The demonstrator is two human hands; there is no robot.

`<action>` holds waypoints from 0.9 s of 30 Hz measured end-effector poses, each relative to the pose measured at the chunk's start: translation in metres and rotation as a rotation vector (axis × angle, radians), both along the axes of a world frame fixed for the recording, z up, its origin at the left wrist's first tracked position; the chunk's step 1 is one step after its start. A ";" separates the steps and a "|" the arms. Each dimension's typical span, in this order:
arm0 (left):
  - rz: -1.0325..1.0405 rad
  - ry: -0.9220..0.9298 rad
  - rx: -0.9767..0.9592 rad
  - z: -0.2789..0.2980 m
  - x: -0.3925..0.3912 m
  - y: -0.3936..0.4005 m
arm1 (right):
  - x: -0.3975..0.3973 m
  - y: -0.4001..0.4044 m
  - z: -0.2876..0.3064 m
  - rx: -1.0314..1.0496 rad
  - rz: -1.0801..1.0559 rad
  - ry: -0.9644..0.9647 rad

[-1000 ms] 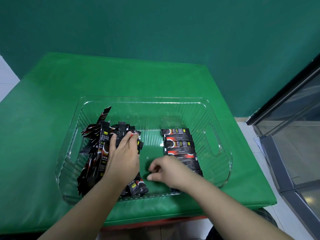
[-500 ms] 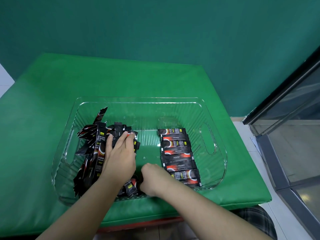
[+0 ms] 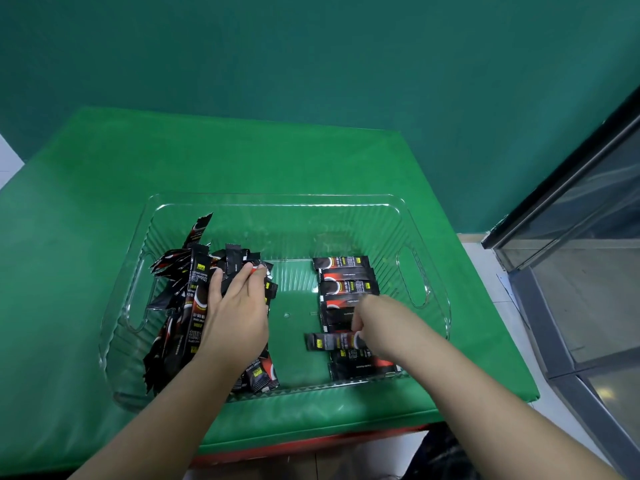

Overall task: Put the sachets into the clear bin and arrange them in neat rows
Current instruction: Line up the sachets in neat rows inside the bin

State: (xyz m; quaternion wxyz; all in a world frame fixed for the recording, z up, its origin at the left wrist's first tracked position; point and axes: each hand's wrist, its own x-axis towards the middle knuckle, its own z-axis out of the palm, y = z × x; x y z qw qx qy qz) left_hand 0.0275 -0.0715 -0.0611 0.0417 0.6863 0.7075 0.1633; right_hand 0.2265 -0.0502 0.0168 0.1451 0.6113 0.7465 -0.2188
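Pinching one sachet (image 3: 332,341), right hand (image 3: 381,327) (over the row (image 3: 346,285)).

Blurred by motion, held sachet (image 3: 332,341) in right hand's (image 3: 388,327) grip, print unreadable. Fingertips tucked out of sight under that hand. Middle of neat row (image 3: 346,285) hidden beneath it; count unclear. Part of loose pile (image 3: 180,306) covered by left hand (image 3: 235,317). Both forearms cut off at near edge. Glass-fronted cabinet (image 3: 588,258) cropped at right edge.
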 end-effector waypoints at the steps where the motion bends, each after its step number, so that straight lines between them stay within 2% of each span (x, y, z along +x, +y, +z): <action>1: 0.001 0.000 0.002 0.000 0.000 0.000 | -0.001 -0.002 0.001 0.010 0.009 -0.067; 3: -0.002 0.006 -0.001 -0.001 0.000 0.000 | -0.003 -0.007 0.002 0.043 0.042 -0.147; 5: -0.005 0.018 -0.002 -0.001 0.000 0.000 | -0.005 -0.011 -0.001 0.101 0.108 -0.141; 7: -0.003 0.019 -0.005 -0.001 0.000 0.000 | -0.008 -0.013 -0.012 0.153 0.239 -0.042; 11: -0.009 0.024 -0.002 -0.001 -0.001 0.001 | -0.012 -0.016 -0.031 0.098 0.391 0.102; 27: -0.005 0.020 -0.003 0.003 0.000 -0.001 | -0.003 -0.009 -0.035 0.035 0.434 0.125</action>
